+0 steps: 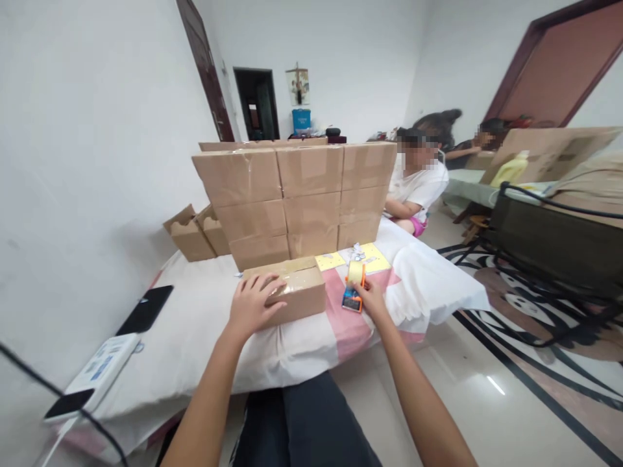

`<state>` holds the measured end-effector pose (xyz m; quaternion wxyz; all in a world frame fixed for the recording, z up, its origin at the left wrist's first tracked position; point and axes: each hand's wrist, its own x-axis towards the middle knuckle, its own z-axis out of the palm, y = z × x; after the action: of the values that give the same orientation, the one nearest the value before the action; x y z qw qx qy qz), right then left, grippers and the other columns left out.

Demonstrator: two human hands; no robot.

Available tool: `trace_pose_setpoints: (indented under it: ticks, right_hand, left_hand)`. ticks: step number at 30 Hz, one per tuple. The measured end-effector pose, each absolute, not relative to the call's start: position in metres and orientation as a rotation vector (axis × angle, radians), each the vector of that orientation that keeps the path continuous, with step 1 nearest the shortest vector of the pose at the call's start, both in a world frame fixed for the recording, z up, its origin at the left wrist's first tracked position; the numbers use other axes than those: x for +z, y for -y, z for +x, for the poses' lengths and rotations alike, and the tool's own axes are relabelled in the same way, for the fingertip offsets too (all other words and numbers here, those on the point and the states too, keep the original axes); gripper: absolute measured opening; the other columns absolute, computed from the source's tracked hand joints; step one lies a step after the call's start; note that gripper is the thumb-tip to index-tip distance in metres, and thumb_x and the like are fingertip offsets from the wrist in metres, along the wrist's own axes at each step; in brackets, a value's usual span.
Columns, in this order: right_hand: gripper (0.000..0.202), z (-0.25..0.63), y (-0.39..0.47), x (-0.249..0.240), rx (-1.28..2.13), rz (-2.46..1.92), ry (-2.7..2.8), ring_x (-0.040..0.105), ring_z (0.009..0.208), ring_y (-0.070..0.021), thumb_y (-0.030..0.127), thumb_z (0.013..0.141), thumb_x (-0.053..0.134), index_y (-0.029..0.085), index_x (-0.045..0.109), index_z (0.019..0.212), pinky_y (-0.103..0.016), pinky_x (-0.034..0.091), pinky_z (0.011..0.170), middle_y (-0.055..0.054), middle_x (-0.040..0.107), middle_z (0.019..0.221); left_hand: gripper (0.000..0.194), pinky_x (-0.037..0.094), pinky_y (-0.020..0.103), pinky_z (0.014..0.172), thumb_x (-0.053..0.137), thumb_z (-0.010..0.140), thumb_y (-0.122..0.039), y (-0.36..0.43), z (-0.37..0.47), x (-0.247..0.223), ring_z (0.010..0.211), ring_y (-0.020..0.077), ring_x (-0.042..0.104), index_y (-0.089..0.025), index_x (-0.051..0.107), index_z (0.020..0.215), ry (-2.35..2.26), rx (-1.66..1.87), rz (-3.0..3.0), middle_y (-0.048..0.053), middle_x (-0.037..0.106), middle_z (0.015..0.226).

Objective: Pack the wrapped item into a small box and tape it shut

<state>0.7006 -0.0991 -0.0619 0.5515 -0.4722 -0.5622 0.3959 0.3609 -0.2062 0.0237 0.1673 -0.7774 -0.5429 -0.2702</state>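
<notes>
Though open, left hand (pixel 254 299) on box (pixel 305 293)

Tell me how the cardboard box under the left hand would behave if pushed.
The cardboard box is probably fairly stiff, as its sides look flat and its edges straight. It seems unlikely to roll or tip, lying low and broad. The cloth beneath shows folds, so it might drag along.
</notes>
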Motion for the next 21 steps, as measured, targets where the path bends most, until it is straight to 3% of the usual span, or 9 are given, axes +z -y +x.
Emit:
trace_pose_setpoints:
  ticks: [7, 13, 15, 21]
  right_hand:
    - [0.04, 0.701, 0.104, -0.064, 0.863, -1.17, 1.394, 0.065, 0.072, -0.0227, 0.051, 0.081, 0.068, 0.012, 0.073, 0.087, -0.033, 0.05, 0.065, -0.01, 0.074, 0.082]
    - [0.032, 0.694, 0.12, -0.058, 0.726, -1.101, 1.384, 0.067, 0.099, -0.0263, 0.046, 0.085, 0.066, 0.017, 0.077, 0.094, -0.038, 0.051, 0.09, -0.01, 0.075, 0.104]
    - [0.034, 0.69, 0.128, -0.054, 0.725, -1.068, 1.331, 0.068, 0.099, -0.0261, 0.047, 0.088, 0.063, 0.018, 0.076, 0.101, -0.039, 0.052, 0.09, -0.01, 0.075, 0.105]
    - [0.03, 0.66, 0.165, -0.026, 1.016, -0.817, 1.125, 0.071, 0.088, -0.0238, 0.047, 0.09, 0.066, 0.021, 0.071, 0.105, -0.036, 0.055, 0.078, -0.008, 0.077, 0.102]
  left_hand:
    - [0.026, 0.045, 0.043, 0.089, 0.073, 0.084, -0.046, 0.205, 0.358, 0.021, 0.11, 0.0292, 0.064, -0.032, 0.071, 0.107, 1.456, -0.831, -2.22, 0.002, 0.072, 0.124]
    - [0.018, 0.048, 0.033, 0.077, 0.069, 0.089, -0.042, 0.204, 0.358, 0.023, 0.11, 0.0236, 0.067, -0.028, 0.069, 0.102, 1.446, -0.839, -2.278, -0.001, 0.074, 0.12]
    - [0.018, 0.048, 0.032, 0.075, 0.068, 0.09, -0.042, 0.202, 0.356, 0.024, 0.108, 0.023, 0.067, -0.027, 0.069, 0.101, 1.401, -0.869, -2.279, -0.001, 0.074, 0.118]
    - [0.035, 0.045, 0.043, 0.094, 0.074, 0.083, -0.035, 0.215, 0.364, 0.018, 0.111, 0.0314, 0.063, -0.028, 0.069, 0.117, 1.146, -0.999, -2.159, 0.007, 0.072, 0.121]
